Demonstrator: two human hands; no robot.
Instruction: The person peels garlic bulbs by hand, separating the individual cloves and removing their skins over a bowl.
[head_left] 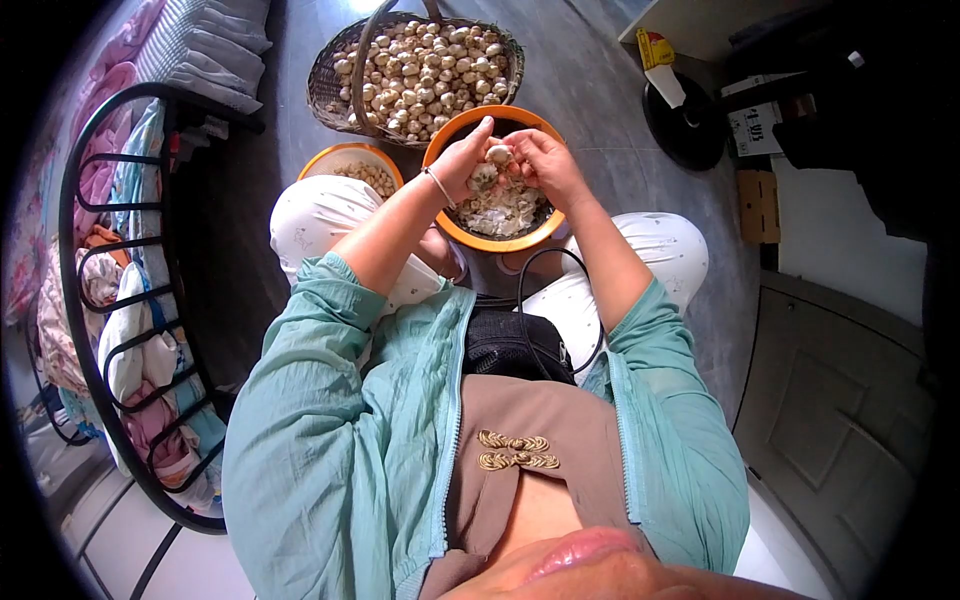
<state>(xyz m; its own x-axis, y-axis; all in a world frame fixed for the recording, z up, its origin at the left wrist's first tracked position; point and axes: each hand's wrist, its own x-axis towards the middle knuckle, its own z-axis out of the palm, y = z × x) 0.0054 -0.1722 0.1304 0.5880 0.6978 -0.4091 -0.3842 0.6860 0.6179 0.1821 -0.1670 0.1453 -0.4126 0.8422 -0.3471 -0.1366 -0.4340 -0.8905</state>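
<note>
Over the orange-rimmed basin (pixel 437 143), my left hand (pixel 460 163) is closed around garlic, with one whitish bulb (pixel 484 178) against its fingers. A second pale garlic bulb (pixel 500 155) sits between the two hands. The bent fingers of my right hand (pixel 548 165) pinch at this bulb from the other side; its fingertips are partly hidden. Below the hands, loose papery garlic skins (pixel 505 212) lie in the basin. To the left stands a smaller orange-rimmed bowl (pixel 318 160) holding peeled-looking cloves (pixel 368 177).
A wicker basket (pixel 325 88) heaped with garlic bulbs (pixel 430 75) stands beyond the basin on the grey floor (pixel 590 80). A black metal rack (pixel 75 200) with cloths is at left. A round black base (pixel 685 125) and a grey door (pixel 825 400) are at right.
</note>
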